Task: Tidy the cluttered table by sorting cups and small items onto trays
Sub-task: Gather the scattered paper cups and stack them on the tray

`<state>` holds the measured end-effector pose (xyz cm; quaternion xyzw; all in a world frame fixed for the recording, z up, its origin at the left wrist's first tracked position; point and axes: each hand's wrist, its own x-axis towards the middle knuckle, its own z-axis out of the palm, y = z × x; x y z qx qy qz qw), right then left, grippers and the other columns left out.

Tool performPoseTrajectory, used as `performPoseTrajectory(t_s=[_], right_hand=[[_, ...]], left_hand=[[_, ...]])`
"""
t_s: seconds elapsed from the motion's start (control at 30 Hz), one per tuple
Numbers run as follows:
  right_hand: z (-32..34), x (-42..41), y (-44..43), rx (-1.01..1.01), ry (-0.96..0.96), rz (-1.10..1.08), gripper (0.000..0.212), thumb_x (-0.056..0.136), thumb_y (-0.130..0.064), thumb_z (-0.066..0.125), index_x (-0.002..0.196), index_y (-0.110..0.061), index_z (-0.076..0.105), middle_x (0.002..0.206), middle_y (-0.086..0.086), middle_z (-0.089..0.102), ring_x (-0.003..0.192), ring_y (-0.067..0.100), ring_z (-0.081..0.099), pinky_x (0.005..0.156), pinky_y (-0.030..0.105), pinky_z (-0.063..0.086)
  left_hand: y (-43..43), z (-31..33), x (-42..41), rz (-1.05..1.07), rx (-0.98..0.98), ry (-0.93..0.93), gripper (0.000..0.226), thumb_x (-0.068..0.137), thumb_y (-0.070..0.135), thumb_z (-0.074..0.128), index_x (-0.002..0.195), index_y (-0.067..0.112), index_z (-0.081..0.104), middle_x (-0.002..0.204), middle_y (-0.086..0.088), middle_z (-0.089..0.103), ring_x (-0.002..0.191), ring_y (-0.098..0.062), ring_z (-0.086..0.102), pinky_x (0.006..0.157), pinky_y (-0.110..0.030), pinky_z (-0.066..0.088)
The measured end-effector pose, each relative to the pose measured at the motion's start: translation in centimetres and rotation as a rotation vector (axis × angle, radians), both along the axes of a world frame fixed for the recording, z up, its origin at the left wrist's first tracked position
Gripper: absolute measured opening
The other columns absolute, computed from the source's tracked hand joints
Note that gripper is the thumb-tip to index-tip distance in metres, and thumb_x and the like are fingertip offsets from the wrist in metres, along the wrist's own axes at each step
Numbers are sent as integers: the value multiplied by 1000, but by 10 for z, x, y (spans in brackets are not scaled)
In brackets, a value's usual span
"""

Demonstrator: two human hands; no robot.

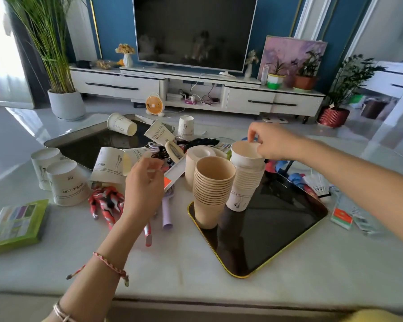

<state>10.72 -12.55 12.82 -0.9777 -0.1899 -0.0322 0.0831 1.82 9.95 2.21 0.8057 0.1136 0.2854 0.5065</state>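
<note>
Two stacks of cups stand at the far left corner of the black tray, touching each other: a brown stack nearest the tray's left edge and a taller white stack just beside it, leaning a little. The right hand reaches in from the right, fingers pinched on the rim of the top white cup. A third, upside-down brown stack stands on the table just behind the tray. Left of that, loose white cups: two upside down near the table's left edge, one reading "MUSIC LIFE", two on their sides beside them, three more at the far edge around the steel tray. The left hand hovers mid-table, palm down, fingers curled loosely, nothing clearly in them. Below it lies a red toy figure; a green box sits at the left edge.
</note>
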Motion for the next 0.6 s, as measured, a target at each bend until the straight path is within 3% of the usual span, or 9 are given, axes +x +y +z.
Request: performPoseTrajectory(t_s=[0.03, 0.1, 0.17, 0.23, 0.37, 0.47, 0.53, 0.6], right_hand=[[-5, -3, 0, -24, 26, -10, 20, 84, -1, 47, 100, -13, 49, 90, 4, 51, 67, 18, 50, 53, 30, 42], [-15, -7, -1, -100, 40, -25, 24, 84, 0, 48, 103, -14, 50, 99, 6, 52, 80, 22, 54, 65, 35, 48], [-19, -6, -5, -177, 28, -25, 23, 85, -3, 49, 104, -14, 52, 106, 6, 51, 95, 23, 53, 78, 35, 46], [-13, -3, -5, -207, -31, -25, 20, 87, -8, 49, 104, -15, 56, 108, 4, 49, 100, 22, 51, 79, 33, 44], [19, -9, 32, -82, -192, 82, 20, 88, -11, 47, 105, -13, 57, 107, 5, 50, 98, 24, 51, 81, 33, 43], [25, -32, 97, -28, -170, 297, 20, 90, -14, 46, 107, -13, 57, 102, 2, 52, 95, 19, 51, 82, 32, 45], [14, -46, 145, -46, -118, 436, 20, 90, -17, 46, 107, -14, 56, 106, 5, 56, 95, 21, 54, 82, 36, 47], [-1, -56, 189, -67, -52, 527, 23, 89, -18, 48, 111, -13, 53, 110, 7, 54, 98, 23, 53, 81, 35, 46]], left_hand=[[1, -1, -2, 7, 14, 10, 22, 91, 3, 48, 108, 11, 59, 108, 1, 55, 94, -14, 52, 76, -24, 42], [5, -2, -6, 19, 28, 27, 22, 91, 2, 48, 108, 10, 59, 110, -1, 55, 94, -14, 52, 76, -26, 41], [9, -2, -10, 21, 36, 38, 22, 91, 1, 47, 108, 9, 59, 113, -5, 57, 94, -16, 53, 75, -26, 42], [14, 0, -14, 25, 57, 45, 22, 91, 2, 47, 109, 9, 58, 117, -8, 57, 95, -16, 53, 72, -23, 43], [26, 5, -23, 74, 66, 53, 22, 92, 2, 46, 110, 8, 58, 123, -11, 55, 94, -13, 50, 59, -12, 38], [43, 6, -34, 179, 59, 57, 26, 91, 2, 46, 112, 8, 58, 123, -11, 51, 91, -14, 49, 53, -10, 39], [60, 5, -40, 256, 36, 42, 27, 90, 1, 45, 112, 8, 58, 121, -9, 49, 92, -15, 48, 59, -8, 39], [77, 3, -46, 328, -1, 28, 27, 87, 1, 45, 108, 12, 58, 121, -8, 48, 96, -18, 52, 72, -23, 43]])
